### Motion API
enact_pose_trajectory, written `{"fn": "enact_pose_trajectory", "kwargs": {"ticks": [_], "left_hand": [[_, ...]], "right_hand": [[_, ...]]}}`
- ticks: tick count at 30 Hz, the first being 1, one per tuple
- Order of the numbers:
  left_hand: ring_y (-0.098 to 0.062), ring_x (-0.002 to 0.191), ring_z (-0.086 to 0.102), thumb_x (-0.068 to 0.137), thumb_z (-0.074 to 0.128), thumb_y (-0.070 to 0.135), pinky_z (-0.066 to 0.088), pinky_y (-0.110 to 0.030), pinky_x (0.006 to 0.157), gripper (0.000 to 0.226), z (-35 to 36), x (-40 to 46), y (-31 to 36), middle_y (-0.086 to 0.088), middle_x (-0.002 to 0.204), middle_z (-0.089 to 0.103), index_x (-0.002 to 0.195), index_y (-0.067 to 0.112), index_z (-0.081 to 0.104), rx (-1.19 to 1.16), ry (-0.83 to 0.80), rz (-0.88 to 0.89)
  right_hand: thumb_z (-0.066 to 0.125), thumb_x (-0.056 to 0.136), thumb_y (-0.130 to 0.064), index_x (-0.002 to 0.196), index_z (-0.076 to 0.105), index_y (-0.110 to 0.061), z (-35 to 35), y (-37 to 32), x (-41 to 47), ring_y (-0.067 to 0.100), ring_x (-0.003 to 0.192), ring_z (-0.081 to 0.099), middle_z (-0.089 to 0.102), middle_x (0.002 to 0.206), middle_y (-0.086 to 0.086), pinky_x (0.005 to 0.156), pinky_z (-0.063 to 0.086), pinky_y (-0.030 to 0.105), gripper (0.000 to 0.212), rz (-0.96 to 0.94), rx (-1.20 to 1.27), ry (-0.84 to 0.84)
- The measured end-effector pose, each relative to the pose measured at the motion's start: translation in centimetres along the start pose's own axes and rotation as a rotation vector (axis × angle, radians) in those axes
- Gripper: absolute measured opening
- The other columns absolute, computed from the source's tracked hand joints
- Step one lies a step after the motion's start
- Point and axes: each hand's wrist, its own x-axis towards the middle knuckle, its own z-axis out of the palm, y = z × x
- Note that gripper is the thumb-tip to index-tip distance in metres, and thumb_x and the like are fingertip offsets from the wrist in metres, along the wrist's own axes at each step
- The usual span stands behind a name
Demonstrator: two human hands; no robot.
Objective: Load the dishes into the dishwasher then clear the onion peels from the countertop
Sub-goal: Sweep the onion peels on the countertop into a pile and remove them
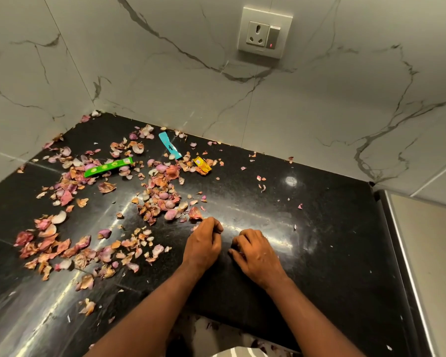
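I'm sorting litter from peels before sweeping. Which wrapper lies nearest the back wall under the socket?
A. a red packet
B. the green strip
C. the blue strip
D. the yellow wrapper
C: the blue strip lies closest to the back wall, its upper end almost at the counter's rear edge, while the yellow wrapper and the green strip sit farther forward among the onion peels.

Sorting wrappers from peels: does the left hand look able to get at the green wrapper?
Probably yes: the left hand has only loose onion peels between it and the green wrapper, which lies uncovered on the countertop.
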Motion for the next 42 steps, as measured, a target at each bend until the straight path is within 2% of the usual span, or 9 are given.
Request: {"fn": "enact_pose_trajectory", "kwargs": {"ticks": [9,13,17,20,28,32,37,40,42], "left_hand": [[-0.002,0.079,0.053,0.088,0.057,0.008,0.049,-0.031,0.068,0.021,-0.1,-0.1,-0.2,0.014,0.086,0.055,0.093,0.028,0.054,0.018,-0.036,0.020],[-0.002,0.075,0.052,0.088,0.057,0.009,0.048,-0.031,0.066,0.020,-0.1,-0.1,-0.3,0.014,0.085,0.055,0.092,0.027,0.054,0.010,-0.045,0.018],[-0.007,0.072,0.051,0.088,0.057,0.010,0.048,-0.032,0.064,0.017,-0.2,0.1,-0.3,0.012,0.085,0.055,0.091,0.027,0.054,0.013,-0.060,0.031],[-0.009,0.072,0.052,0.089,0.057,0.011,0.049,-0.035,0.064,0.015,-0.2,0.4,-0.3,0.011,0.084,0.056,0.091,0.026,0.054,0.003,-0.070,0.032],[-0.008,0.074,0.052,0.090,0.057,0.014,0.049,-0.034,0.066,0.015,-0.4,0.3,-0.5,0.012,0.088,0.057,0.094,0.029,0.056,-0.020,-0.113,0.041],[-0.007,0.084,0.059,0.092,0.058,0.023,0.052,-0.034,0.073,0.017,-0.4,0.0,0.6,0.015,0.099,0.061,0.104,0.035,0.054,0.096,-0.183,0.088],[-0.016,0.124,0.051,0.098,0.059,0.034,0.048,-0.040,0.103,0.037,2.0,0.2,4.2,0.005,0.130,0.059,0.134,0.027,0.052,0.162,-0.349,0.286],[-0.033,0.160,0.005,0.100,0.049,0.053,0.009,-0.049,0.128,0.080,5.9,0.3,7.2,-0.007,0.172,0.010,0.163,0.015,0.018,0.365,-0.456,0.255],[-0.035,0.156,-0.024,0.099,0.035,0.069,-0.008,-0.053,0.126,0.097,8.4,0.1,8.6,-0.011,0.168,-0.025,0.164,0.012,-0.008,0.480,-0.503,0.172]], "right_hand": [[0.063,0.100,-0.026,0.094,0.057,-0.017,-1.5,4.7,-0.6,0.025,0.085,0.045,0.053,0.097,0.004,0.076,0.045,0.043,0.013,0.316,-0.151,0.109],[0.067,0.098,-0.041,0.083,0.054,-0.018,-1.9,7.4,-0.9,0.028,0.077,0.054,0.051,0.084,0.001,0.073,0.048,0.045,0.030,0.408,-0.087,0.097],[0.044,0.099,-0.068,0.067,0.046,-0.022,-3.0,8.6,-1.1,0.025,0.061,0.056,0.044,0.066,-0.006,0.056,0.047,0.040,0.056,0.464,-0.180,-0.001],[0.045,0.101,-0.066,0.058,0.041,-0.019,-3.6,7.6,-1.4,0.025,0.053,0.053,0.042,0.056,-0.005,0.054,0.045,0.038,0.064,0.511,-0.146,0.008],[0.066,0.095,-0.057,0.058,0.046,-0.019,-5.6,4.4,-3.1,0.012,0.041,0.032,0.039,0.051,-0.002,0.035,0.024,0.023,0.057,1.258,1.087,0.690],[0.067,0.094,-0.052,0.057,0.044,-0.025,-6.8,4.3,-4.7,0.005,0.038,0.028,0.035,0.050,-0.008,0.030,0.019,0.021,0.051,1.208,1.701,0.961],[0.061,0.101,-0.050,0.055,0.041,-0.023,-6.5,4.2,-5.8,0.006,0.034,0.029,0.034,0.048,-0.008,0.026,0.019,0.020,0.056,1.085,1.871,0.933],[0.056,0.104,-0.050,0.053,0.041,-0.023,-6.9,4.2,-6.0,0.006,0.033,0.028,0.033,0.047,-0.008,0.025,0.018,0.019,0.059,1.033,1.945,0.893],[0.055,0.104,-0.051,0.053,0.041,-0.023,-7.3,4.4,-6.4,0.006,0.033,0.027,0.032,0.047,-0.008,0.025,0.018,0.018,0.059,1.027,1.973,0.856]]}}
